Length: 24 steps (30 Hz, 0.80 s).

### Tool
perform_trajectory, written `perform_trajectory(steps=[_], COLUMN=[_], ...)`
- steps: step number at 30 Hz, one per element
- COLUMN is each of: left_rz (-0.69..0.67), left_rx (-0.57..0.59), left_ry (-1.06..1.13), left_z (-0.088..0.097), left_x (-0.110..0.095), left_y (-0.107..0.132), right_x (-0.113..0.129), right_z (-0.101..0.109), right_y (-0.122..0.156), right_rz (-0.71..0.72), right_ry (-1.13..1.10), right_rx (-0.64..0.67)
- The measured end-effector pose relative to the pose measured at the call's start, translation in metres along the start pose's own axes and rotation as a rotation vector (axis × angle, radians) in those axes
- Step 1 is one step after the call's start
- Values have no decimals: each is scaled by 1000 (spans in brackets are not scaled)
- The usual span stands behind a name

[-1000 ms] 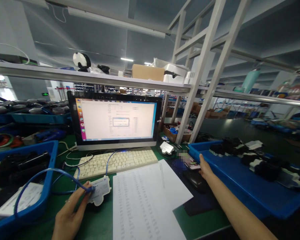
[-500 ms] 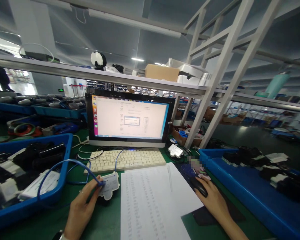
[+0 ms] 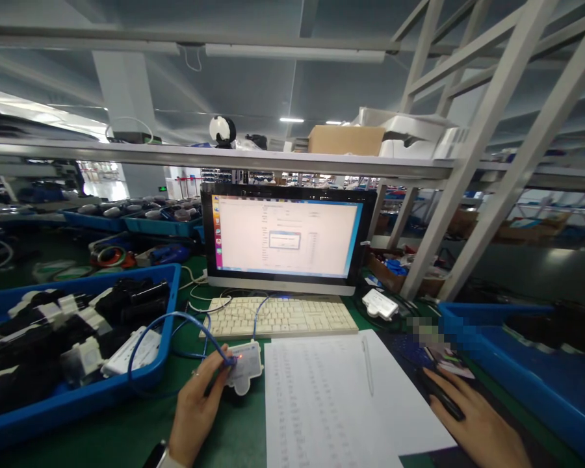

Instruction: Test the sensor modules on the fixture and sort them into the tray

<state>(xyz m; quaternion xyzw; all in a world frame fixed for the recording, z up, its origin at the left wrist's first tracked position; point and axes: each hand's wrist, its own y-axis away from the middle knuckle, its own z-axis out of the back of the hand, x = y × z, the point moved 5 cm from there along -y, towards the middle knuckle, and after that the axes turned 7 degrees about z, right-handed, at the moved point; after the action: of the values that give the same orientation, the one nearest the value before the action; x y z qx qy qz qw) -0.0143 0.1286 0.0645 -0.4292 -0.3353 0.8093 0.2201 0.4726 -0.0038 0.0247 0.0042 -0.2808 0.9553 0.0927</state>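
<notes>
My left hand (image 3: 198, 408) rests on the green bench, its fingers closed on the blue cable's plug where it meets a small white device (image 3: 245, 366) with a red light. The blue cable (image 3: 162, 325) loops up to the left over a tray. My right hand (image 3: 478, 426) lies over a black mouse (image 3: 440, 399) on a dark pad at the lower right, fingers curved on it. Between the hands lies a white printed sheet (image 3: 331, 403) with a pen (image 3: 368, 367) on it. Behind stand a white keyboard (image 3: 280, 316) and a lit monitor (image 3: 286, 238) showing a dialog box.
A blue tray (image 3: 102, 390) of black and white parts stands at the left; another blue tray (image 3: 517, 383) at the right. A white frame post (image 3: 472, 169) slants up from the bench. A shelf (image 3: 214, 156) above carries a cardboard box (image 3: 345, 139).
The view has swung left and up. My right hand came back from the blue tray's edge onto the mouse. My left hand stays at the white device's plug.
</notes>
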Motion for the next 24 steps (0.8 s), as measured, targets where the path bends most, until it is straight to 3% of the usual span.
perform_trajectory(steps=[6,24], left_rz=[11,93], left_rx=[0,36], left_ry=[16,55], left_z=[0,-1], left_x=[-2,-1], left_y=[-1,-2], right_x=[-7,-11], right_z=[-2,-7], right_y=[4,3], right_rz=[-49,-17], right_ry=[7,-1], right_rx=[-21,9])
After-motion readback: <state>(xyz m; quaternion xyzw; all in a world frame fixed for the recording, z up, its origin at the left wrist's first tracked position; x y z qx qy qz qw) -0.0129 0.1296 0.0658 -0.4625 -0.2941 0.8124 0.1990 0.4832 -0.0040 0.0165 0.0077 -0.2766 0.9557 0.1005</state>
